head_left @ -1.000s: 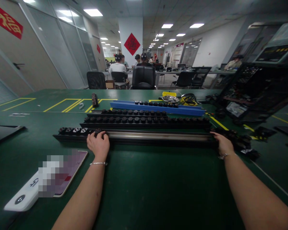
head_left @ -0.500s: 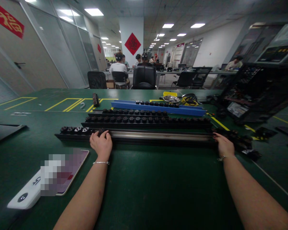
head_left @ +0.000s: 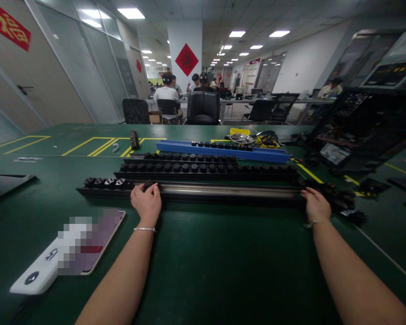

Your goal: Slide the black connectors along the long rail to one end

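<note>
A long black rail (head_left: 230, 191) with a shiny metal channel lies crosswise in front of me on the green table. My left hand (head_left: 146, 203) has its fingers closed around a small black knobbed part (head_left: 149, 184) on the rail, left of its middle. To the left of that hand, several similar black parts (head_left: 103, 182) sit in a row on the same rail, some with shiny faces. At the rail's right end, my right hand (head_left: 318, 205) is closed with its fingertips on the edge. Its thumb is partly hidden.
Behind are two black rails filled with knobbed parts (head_left: 203, 168) and a blue rail (head_left: 223, 151). Loose black parts (head_left: 341, 196) lie beyond my right hand. A phone (head_left: 111, 234) and a white device (head_left: 32, 277) rest at left. A metal dish (head_left: 242, 139) stands at the back.
My left hand has slid a little to the right along the rail with the black part in its fingers. My right hand stays at the rail's end.
</note>
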{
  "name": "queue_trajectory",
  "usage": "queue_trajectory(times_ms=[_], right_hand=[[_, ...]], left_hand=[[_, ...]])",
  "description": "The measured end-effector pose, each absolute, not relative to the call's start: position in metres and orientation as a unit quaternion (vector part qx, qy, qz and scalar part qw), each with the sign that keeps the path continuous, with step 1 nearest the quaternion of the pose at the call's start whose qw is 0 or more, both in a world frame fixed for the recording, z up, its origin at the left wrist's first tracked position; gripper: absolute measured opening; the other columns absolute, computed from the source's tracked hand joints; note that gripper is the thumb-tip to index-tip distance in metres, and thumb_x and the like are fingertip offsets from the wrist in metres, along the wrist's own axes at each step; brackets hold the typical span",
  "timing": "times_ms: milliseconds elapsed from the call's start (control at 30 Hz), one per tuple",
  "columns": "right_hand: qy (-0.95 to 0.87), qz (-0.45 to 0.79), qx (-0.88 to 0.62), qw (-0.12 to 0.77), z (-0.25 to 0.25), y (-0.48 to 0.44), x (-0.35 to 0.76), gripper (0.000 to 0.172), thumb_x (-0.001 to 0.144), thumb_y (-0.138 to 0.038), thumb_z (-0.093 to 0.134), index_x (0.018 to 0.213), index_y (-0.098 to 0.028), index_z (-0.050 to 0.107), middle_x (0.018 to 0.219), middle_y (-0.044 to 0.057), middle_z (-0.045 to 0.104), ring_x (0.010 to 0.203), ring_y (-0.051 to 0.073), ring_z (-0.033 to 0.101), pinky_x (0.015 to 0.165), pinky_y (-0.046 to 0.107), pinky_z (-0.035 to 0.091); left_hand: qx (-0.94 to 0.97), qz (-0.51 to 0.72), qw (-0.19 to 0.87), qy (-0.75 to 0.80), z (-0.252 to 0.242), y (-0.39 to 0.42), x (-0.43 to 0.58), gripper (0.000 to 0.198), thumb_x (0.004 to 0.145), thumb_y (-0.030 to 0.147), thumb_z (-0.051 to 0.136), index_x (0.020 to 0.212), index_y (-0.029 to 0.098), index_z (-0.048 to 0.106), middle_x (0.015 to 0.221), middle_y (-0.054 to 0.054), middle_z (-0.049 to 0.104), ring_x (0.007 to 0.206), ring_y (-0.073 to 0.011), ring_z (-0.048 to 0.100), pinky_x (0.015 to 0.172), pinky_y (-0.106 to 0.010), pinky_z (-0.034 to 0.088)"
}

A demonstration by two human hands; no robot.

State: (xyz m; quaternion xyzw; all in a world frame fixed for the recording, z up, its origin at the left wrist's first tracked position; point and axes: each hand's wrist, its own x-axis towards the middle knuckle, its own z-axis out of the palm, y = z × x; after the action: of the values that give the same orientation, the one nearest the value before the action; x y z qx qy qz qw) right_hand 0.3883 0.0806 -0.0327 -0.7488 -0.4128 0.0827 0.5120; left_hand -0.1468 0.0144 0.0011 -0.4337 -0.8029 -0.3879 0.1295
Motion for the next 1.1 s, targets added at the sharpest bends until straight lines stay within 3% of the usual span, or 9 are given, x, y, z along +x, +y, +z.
queue_trajectory(times_ms=[200,1100], right_hand=[[-0.341,0.106,-0.776,0.52,-0.012,0.067,0.367,0.041,0.07,-0.03,0.05,0.106,-0.022,0.067,0.103,0.004,0.069,0.104,0.021,0.058,0.097,0.035,0.041],[-0.353,0.1,-0.793,0.486,-0.012,0.065,0.366,0.041,0.073,-0.037,0.048,0.106,-0.022,0.067,0.106,0.006,0.067,0.103,0.023,0.057,0.094,0.037,0.041]], left_hand=[[-0.438,-0.39,0.128,-0.8,0.001,0.015,-0.144,0.028,0.083,0.032,0.05,0.096,0.023,0.073,0.118,-0.012,0.054,0.117,-0.0293,0.041,0.1,-0.045,0.033],[-0.461,-0.382,0.134,-0.79,0.003,0.013,-0.132,0.028,0.084,0.032,0.05,0.096,0.024,0.074,0.115,-0.012,0.055,0.114,-0.0282,0.042,0.099,-0.043,0.033]])
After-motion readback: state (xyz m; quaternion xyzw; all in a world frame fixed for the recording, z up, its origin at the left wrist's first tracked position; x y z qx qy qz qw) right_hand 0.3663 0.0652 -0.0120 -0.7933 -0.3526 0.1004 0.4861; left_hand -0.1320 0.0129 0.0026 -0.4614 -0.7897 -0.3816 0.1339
